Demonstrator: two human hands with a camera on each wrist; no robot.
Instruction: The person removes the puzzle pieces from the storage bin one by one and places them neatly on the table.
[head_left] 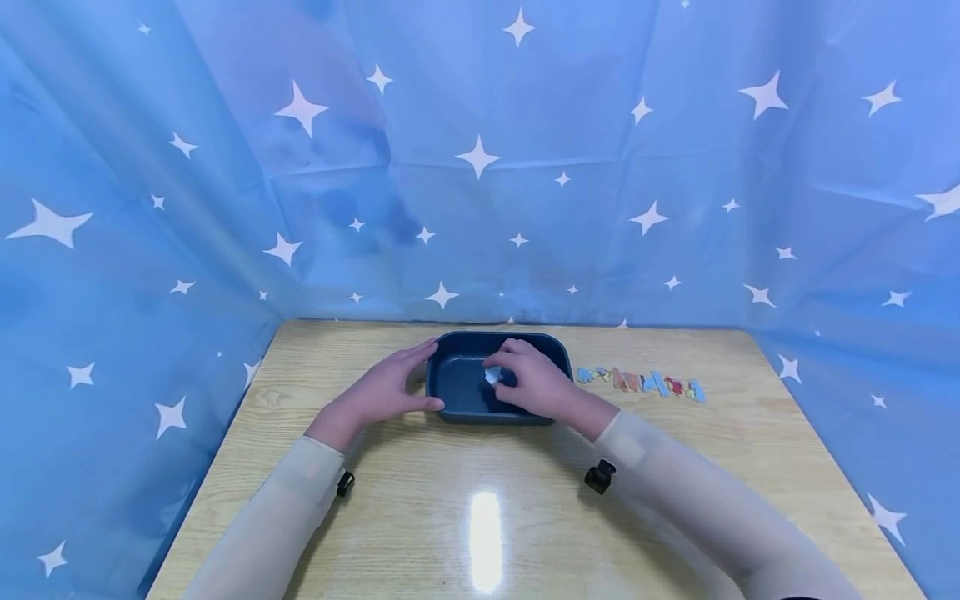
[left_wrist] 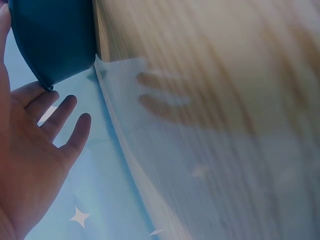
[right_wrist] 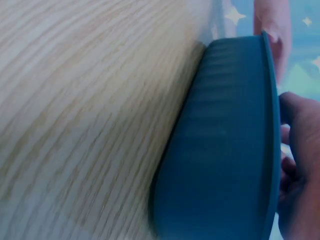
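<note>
A dark blue rectangular bin stands near the far edge of the table. My left hand spans its left end, thumb by the near corner and fingertips by the far one. In the left wrist view, the fingers of the left hand are extended and spread, with fingertips right at the bin's rim. Reaching over the right side, my right hand pinches a small pale blue-and-white puzzle piece between thumb and fingers, inside the bin. The right wrist view shows the bin's outer wall, which hides the piece there.
Several colourful puzzle pieces lie in a row on the wooden table, right of the bin. A blue curtain with white stars hangs behind the table and along both sides.
</note>
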